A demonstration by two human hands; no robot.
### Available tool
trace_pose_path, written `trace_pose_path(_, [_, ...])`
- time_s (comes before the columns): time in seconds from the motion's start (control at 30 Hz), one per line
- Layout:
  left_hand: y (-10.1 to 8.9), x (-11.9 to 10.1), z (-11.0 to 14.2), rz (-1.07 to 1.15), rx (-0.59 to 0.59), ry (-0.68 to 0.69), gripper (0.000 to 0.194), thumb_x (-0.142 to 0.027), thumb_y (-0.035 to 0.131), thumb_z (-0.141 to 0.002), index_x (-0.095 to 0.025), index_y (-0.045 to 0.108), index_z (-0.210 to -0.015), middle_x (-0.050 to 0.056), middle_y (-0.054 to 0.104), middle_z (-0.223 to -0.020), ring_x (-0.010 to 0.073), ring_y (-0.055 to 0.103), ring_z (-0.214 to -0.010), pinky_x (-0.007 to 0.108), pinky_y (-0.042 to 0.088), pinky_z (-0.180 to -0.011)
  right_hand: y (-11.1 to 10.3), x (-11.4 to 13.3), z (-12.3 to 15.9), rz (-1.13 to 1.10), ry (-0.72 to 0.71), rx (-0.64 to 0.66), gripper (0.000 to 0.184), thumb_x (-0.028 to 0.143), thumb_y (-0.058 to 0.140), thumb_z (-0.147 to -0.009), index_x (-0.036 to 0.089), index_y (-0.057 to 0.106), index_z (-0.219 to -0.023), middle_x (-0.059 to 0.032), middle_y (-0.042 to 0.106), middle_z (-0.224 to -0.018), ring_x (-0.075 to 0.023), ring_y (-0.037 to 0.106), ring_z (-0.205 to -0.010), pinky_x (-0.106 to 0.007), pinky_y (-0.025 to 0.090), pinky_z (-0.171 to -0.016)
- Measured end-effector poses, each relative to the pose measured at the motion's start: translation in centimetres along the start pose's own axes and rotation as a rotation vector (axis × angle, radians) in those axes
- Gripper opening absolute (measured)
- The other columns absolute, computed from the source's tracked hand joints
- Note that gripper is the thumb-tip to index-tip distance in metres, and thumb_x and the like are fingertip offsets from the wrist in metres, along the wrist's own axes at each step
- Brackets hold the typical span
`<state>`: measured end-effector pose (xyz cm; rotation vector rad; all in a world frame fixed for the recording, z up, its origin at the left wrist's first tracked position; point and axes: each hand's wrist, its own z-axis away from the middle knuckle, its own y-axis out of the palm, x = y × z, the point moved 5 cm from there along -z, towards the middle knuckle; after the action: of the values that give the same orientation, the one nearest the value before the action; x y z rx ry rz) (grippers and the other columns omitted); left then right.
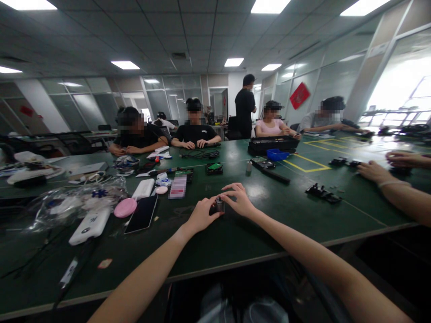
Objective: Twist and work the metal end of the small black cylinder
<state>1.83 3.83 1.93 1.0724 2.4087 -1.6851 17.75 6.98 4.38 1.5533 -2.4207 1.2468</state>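
A small grey metal cylinder [220, 205] stands upright at the middle of the green table [198, 244]. My left hand [202, 214] is closed around its left side, thumb at the base. From the right, my right hand [239, 201] reaches its top with thumb and fingers pinched there. Whatever small part those fingertips may hold is too small to make out. Farther back stands a similar metal cylinder [249, 166]. Beyond my hands lies a black part with a green circuit board [214, 168].
On the left are a black phone [141, 214], a pink round case [125, 207], a white power bank [90, 226] and plastic bags. A blue tray [277, 154], black box [273, 145] and black parts [322, 194] lie right. A co-worker's hands [375, 172] work at the right; others sit opposite.
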Motion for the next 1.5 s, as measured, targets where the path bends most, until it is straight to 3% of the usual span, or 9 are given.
trace_pose_path(0.43, [-0.3, -0.4, 0.0, 0.006, 0.013, 0.005, 0.055, -0.036, 0.07, -0.081, -0.025, 0.05, -0.13, 0.005, 0.067, -0.099, 0.0248, 0.062, -0.091, 0.036, 0.046, -0.082, -0.7, 0.1, 0.1, -0.013, 0.02, -0.031, 0.019, 0.038, 0.059, -0.091, 0.031, 0.076, -0.093, -0.0049, 0.068, -0.103, -0.0264, 0.05, -0.106, -0.045, 0.04, -0.093])
trace_pose_path(0.87, [0.0, 0.0, 0.1, 0.001, -0.002, 0.002, 0.054, -0.034, 0.069, -0.081, -0.025, 0.05, -0.13, 0.005, 0.066, -0.098, 0.0246, 0.061, -0.092, 0.037, 0.046, -0.084, 0.1, -0.2, 0.0, 0.015, 0.038, 0.006, 0.012, 0.04, 0.07, -0.083, 0.033, 0.077, -0.089, -0.0046, 0.066, -0.103, -0.0275, 0.049, -0.107, -0.047, 0.038, -0.093])
trace_pose_path(1.13, [-0.1, -0.1, 0.1, 0.004, -0.006, 0.002, 0.053, -0.036, 0.069, -0.081, -0.024, 0.051, -0.129, 0.005, 0.066, -0.097, 0.025, 0.061, -0.09, 0.036, 0.047, -0.082, 0.1, 0.0, -0.5, 0.033, 0.029, 0.0, 0.013, 0.038, 0.067, -0.085, 0.031, 0.076, -0.09, -0.0037, 0.066, -0.106, -0.0258, 0.05, -0.109, -0.044, 0.038, -0.095])
trace_pose_path(1.33, [-0.3, -0.3, 0.1, 0.017, 0.014, 0.011, 0.052, -0.036, 0.069, -0.082, -0.027, 0.05, -0.13, 0.004, 0.065, -0.099, 0.0234, 0.061, -0.091, 0.035, 0.046, -0.084, -0.9, -4.4, -0.7, 0.123, 0.161, -0.005, 0.019, 0.04, 0.06, -0.09, 0.03, 0.075, -0.096, -0.0065, 0.065, -0.109, -0.0277, 0.048, -0.111, -0.046, 0.036, -0.096])
trace_pose_path(1.5, [-0.5, -0.4, 0.1, 0.026, 0.027, 0.004, 0.053, -0.038, 0.068, -0.082, -0.028, 0.049, -0.131, 0.004, 0.065, -0.1, 0.0236, 0.061, -0.092, 0.036, 0.045, -0.085, -1.3, -8.4, 0.6, 0.216, 0.258, 0.15, 0.018, 0.042, 0.068, -0.083, 0.027, 0.075, -0.09, -0.0068, 0.064, -0.109, -0.0301, 0.047, -0.114, -0.05, 0.037, -0.097])
